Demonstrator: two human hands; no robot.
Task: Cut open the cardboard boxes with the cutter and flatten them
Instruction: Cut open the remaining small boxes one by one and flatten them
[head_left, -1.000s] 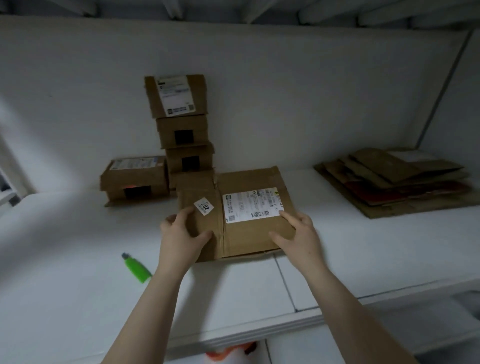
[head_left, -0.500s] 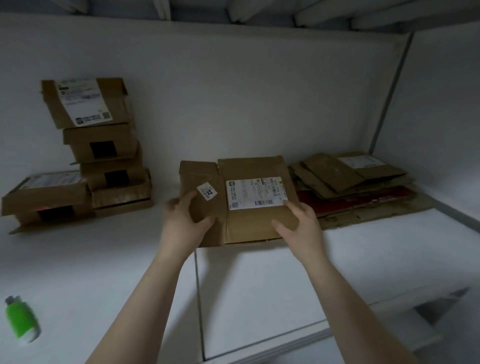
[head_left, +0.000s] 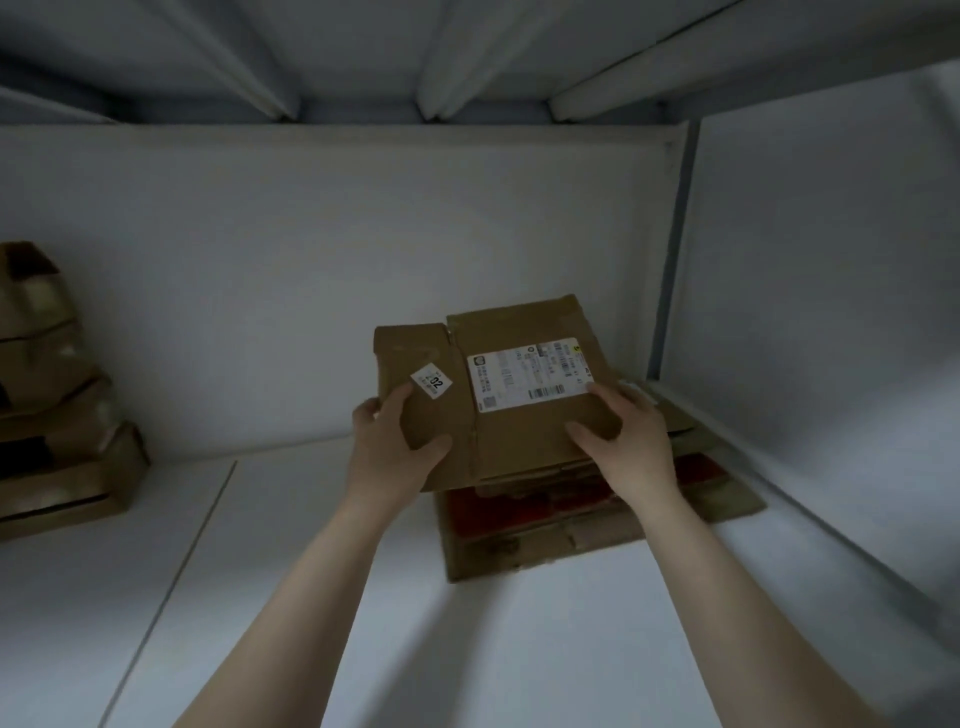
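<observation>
Your left hand (head_left: 389, 457) grips the flattened cardboard box (head_left: 519, 431) by its left flap, thumb on top below the "02" sticker (head_left: 432, 382); your right hand (head_left: 628, 447) clasps its near right corner; the box sits tilted over the pile of flattened cardboard (head_left: 545, 540) on the white shelf (head_left: 311, 597); stacked boxes (head_left: 47, 415) stand well apart at left.

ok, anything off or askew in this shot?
Nothing serious. The flattened box, gripped by the left hand and right hand over the flat cardboard pile, is creased with its left flap stepped lower. The stacked boxes at far left sit crooked and dented.
</observation>
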